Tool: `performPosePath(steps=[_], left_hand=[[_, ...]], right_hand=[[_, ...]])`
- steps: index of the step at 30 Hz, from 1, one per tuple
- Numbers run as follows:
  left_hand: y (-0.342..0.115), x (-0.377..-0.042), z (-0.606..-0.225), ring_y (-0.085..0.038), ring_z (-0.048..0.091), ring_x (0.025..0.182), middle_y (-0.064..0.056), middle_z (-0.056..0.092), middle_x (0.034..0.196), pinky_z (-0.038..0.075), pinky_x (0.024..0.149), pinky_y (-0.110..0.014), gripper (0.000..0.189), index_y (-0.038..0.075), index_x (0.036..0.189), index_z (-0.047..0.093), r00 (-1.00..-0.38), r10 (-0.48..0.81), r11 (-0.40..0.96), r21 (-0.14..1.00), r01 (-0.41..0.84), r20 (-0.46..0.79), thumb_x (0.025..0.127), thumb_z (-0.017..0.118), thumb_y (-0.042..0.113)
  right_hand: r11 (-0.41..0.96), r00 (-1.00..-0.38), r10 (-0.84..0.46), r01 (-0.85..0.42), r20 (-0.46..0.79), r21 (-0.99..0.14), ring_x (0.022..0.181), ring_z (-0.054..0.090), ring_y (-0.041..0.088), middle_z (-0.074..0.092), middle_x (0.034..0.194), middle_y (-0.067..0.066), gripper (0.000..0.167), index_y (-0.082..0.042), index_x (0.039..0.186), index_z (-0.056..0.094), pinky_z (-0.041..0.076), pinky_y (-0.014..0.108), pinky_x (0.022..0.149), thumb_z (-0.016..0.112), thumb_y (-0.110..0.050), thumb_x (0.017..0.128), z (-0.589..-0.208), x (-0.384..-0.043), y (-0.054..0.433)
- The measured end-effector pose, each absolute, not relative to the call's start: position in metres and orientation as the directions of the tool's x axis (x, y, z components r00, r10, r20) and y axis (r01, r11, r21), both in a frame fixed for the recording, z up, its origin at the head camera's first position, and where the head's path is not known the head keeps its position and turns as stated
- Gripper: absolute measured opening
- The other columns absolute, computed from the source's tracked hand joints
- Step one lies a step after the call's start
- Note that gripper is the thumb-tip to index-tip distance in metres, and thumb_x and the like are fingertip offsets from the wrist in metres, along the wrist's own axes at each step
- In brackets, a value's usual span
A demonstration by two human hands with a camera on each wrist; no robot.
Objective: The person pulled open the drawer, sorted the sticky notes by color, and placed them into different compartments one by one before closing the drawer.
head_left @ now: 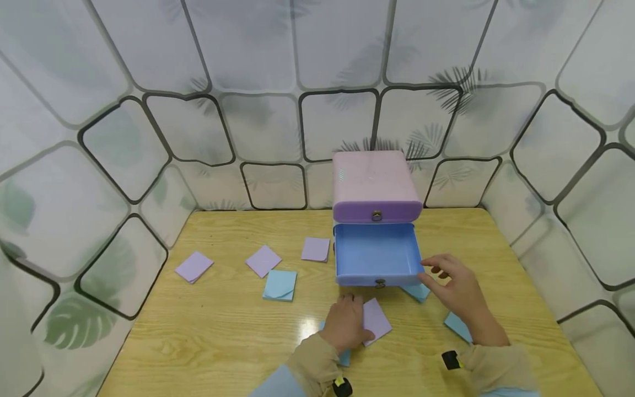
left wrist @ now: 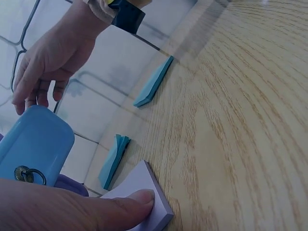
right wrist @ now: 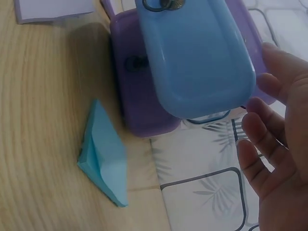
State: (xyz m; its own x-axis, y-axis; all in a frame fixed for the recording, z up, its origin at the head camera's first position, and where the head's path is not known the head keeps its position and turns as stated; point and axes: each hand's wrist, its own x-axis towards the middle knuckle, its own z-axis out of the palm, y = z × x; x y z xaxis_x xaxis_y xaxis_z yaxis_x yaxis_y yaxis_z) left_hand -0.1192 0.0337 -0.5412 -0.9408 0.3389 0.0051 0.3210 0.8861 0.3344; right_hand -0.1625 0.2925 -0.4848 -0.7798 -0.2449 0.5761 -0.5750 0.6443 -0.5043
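Note:
My left hand (head_left: 344, 324) is on the table at a purple sticky-note pad (head_left: 378, 320), holding its near edge with the thumb on top. The fingertips' hold is partly hidden. Behind it, a small drawer cabinet (head_left: 374, 176) has a pink top, a closed purple upper drawer and a blue drawer (head_left: 377, 251) pulled out, its inside bare. Beside the blue drawer's front right corner hovers my right hand (head_left: 456, 286), fingers loosely bent and holding nothing. The right wrist view shows its fingertips close to the drawer (right wrist: 202, 62); whether they touch, I cannot tell.
Purple pads (head_left: 194, 267) lie to the left, along with a blue pad (head_left: 279, 285). One blue pad (head_left: 418, 292) sits below the drawer front, another (head_left: 456, 326) by the right wrist. Under the left hand, a further blue pad (head_left: 344, 358) peeks out. Patterned curtains surround the table.

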Motion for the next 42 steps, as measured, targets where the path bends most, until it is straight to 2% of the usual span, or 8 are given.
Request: performPosePath(steps=[3, 10, 18, 23, 31, 37, 42], left_hand=[[0.034, -0.119, -0.541, -0.015, 0.051, 0.080, -0.006, 0.055, 0.094, 0.046, 0.066, -0.030, 0.071, 0.005, 0.110, 0.058, -0.941, 0.337, 0.877, 0.362, 0.317, 0.008, 0.059, 0.090, 0.043], [0.033, -0.117, -0.541, -0.014, 0.053, 0.074, -0.010, 0.050, 0.103, 0.046, 0.061, -0.024, 0.071, 0.003, 0.116, 0.054, -0.950, 0.306, 0.832, 0.503, 0.236, -0.060, 0.062, 0.092, 0.029], [0.033, -0.117, -0.542, -0.012, 0.053, 0.073, -0.002, 0.057, 0.090, 0.044, 0.060, -0.024, 0.063, 0.008, 0.109, 0.053, -0.942, 0.334, 0.835, 0.471, 0.285, -0.022, 0.064, 0.090, 0.032], [0.034, -0.116, -0.543, -0.011, 0.053, 0.075, -0.003, 0.058, 0.092, 0.044, 0.062, -0.023, 0.062, 0.010, 0.111, 0.051, -0.937, 0.349, 0.808, 0.503, 0.308, 0.012, 0.065, 0.090, 0.027], [0.033, -0.114, -0.542, -0.012, 0.058, 0.087, -0.007, 0.061, 0.108, 0.048, 0.071, -0.024, 0.057, 0.008, 0.129, 0.046, -0.909, 0.413, 0.712, 0.600, 0.366, 0.064, 0.080, 0.077, 0.011], [0.034, -0.113, -0.535, -0.005, 0.056, 0.088, 0.000, 0.063, 0.103, 0.048, 0.074, -0.021, 0.030, 0.011, 0.113, 0.058, -0.903, 0.424, 0.625, 0.697, 0.353, 0.077, 0.086, 0.071, 0.010], [0.031, -0.111, -0.525, -0.002, 0.055, 0.087, 0.005, 0.063, 0.098, 0.048, 0.075, -0.020, 0.016, 0.013, 0.102, 0.061, -0.898, 0.431, 0.563, 0.752, 0.344, 0.088, 0.089, 0.069, 0.010]], right_hand=[[0.643, -0.779, -0.255, -0.579, 0.573, -0.501, 0.079, 0.059, 0.015, 0.066, 0.101, -0.001, 0.030, -0.010, 0.102, 0.071, 0.048, 0.019, 0.064, 0.082, -0.007, 0.075, -0.489, -0.162, 0.291], [0.641, -0.809, -0.236, -0.546, 0.538, -0.539, 0.080, 0.059, 0.014, 0.065, 0.100, -0.004, 0.027, -0.015, 0.101, 0.072, 0.051, 0.025, 0.063, 0.081, -0.008, 0.077, -0.499, -0.161, 0.288], [0.662, -0.808, -0.209, -0.531, 0.551, -0.528, 0.079, 0.060, 0.015, 0.064, 0.096, -0.003, 0.028, -0.010, 0.100, 0.072, 0.052, 0.026, 0.062, 0.081, -0.002, 0.075, -0.503, -0.160, 0.286], [0.667, -0.803, -0.192, -0.529, 0.565, -0.525, 0.077, 0.060, 0.015, 0.063, 0.093, -0.003, 0.026, -0.010, 0.096, 0.072, 0.050, 0.022, 0.062, 0.081, -0.001, 0.074, -0.505, -0.160, 0.286], [0.654, -0.778, -0.191, -0.555, 0.598, -0.513, 0.076, 0.061, 0.014, 0.063, 0.092, -0.004, 0.025, -0.011, 0.094, 0.072, 0.049, 0.017, 0.063, 0.080, 0.001, 0.074, -0.512, -0.158, 0.288], [0.651, -0.771, -0.187, -0.561, 0.609, -0.511, 0.077, 0.060, 0.011, 0.063, 0.093, -0.003, 0.025, -0.011, 0.095, 0.071, 0.050, 0.019, 0.062, 0.079, 0.002, 0.075, -0.513, -0.156, 0.290], [0.648, -0.780, -0.170, -0.549, 0.603, -0.527, 0.077, 0.060, 0.013, 0.063, 0.094, -0.003, 0.025, -0.012, 0.096, 0.072, 0.050, 0.019, 0.062, 0.078, 0.002, 0.076, -0.511, -0.155, 0.289]])
